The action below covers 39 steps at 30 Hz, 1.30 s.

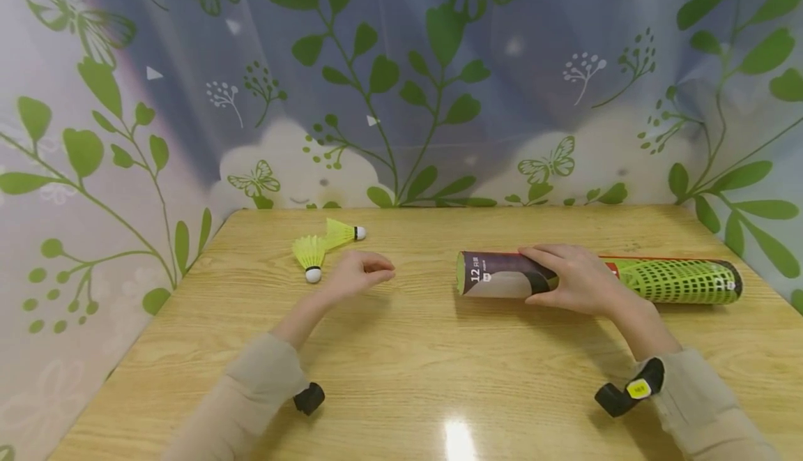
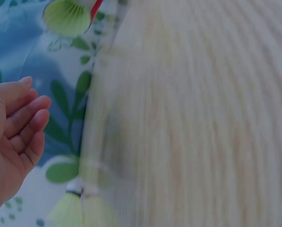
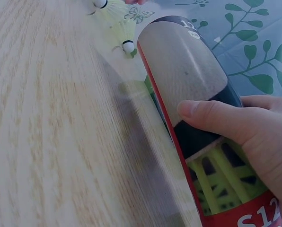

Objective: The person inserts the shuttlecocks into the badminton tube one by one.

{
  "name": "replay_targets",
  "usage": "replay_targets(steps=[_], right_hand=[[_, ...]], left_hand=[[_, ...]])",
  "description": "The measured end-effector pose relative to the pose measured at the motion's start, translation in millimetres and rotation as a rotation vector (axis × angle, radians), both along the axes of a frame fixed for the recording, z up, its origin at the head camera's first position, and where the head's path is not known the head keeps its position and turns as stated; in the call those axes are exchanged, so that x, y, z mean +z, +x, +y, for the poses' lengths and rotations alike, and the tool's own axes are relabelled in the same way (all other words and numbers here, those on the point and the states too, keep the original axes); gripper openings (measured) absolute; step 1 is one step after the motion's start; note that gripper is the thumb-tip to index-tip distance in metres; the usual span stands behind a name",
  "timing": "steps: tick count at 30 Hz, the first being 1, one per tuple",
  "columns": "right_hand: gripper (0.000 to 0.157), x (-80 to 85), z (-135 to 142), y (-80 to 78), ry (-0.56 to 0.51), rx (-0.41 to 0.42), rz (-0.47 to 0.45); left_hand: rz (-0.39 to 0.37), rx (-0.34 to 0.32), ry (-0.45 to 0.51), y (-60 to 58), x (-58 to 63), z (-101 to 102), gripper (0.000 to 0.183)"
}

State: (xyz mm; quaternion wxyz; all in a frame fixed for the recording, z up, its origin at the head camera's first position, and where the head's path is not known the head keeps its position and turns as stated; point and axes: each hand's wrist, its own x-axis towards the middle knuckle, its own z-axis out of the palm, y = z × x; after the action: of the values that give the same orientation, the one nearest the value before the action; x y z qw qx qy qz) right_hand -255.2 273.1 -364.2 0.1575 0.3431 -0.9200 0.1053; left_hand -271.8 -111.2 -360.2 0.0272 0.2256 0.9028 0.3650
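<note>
My right hand (image 1: 580,276) grips a shuttlecock tube (image 1: 677,281) around its middle. The tube lies sideways on the right, printed dark, grey, red and yellow-green; in the right wrist view my thumb presses across the tube's printed side (image 3: 183,61). Its left end faces the left hand, and yellow-green shows inside that end (image 2: 67,19) in the left wrist view. My left hand (image 1: 353,276) hovers above the table with loosely curled fingers and holds nothing. Beside it lie two yellow shuttlecocks with white tips, one nearer (image 1: 309,255) and one behind (image 1: 341,233), touching or overlapping.
The light wooden table (image 1: 426,363) runs back to a blue and white curtain (image 1: 401,84) with green leaves and butterflies. Black camera mounts sit at the left wrist (image 1: 309,398) and the right wrist (image 1: 617,398).
</note>
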Motion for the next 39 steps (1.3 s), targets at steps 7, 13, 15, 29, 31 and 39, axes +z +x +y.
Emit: replay_targets(steps=[7,13,15,29,31,39], right_hand=[[0.076,-3.3,2,-0.7,0.002,0.014,0.023],[0.075,-5.0,4,-0.9,0.002,0.009,0.019],[0.075,-4.6,4,-0.6,0.004,0.004,0.015],[0.077,-6.2,5,-6.1,-0.005,0.037,0.076],[0.076,-7.1,5,-6.7,-0.005,0.044,0.082],[0.076,-10.0,5,-8.5,-0.008,0.056,0.087]], left_hand=[[-0.012,0.102,-0.041,-7.7,5.8,-50,0.029],[-0.04,0.199,-0.043,-16.7,9.8,-83,0.036],[-0.052,0.233,-0.065,-19.3,11.1,-91,0.038],[-0.057,0.322,-0.125,-34.8,16.8,-130,0.041],[-0.056,0.332,-0.147,-36.8,17.5,-133,0.043],[-0.062,0.364,-0.204,-42.0,19.6,-136,0.046]])
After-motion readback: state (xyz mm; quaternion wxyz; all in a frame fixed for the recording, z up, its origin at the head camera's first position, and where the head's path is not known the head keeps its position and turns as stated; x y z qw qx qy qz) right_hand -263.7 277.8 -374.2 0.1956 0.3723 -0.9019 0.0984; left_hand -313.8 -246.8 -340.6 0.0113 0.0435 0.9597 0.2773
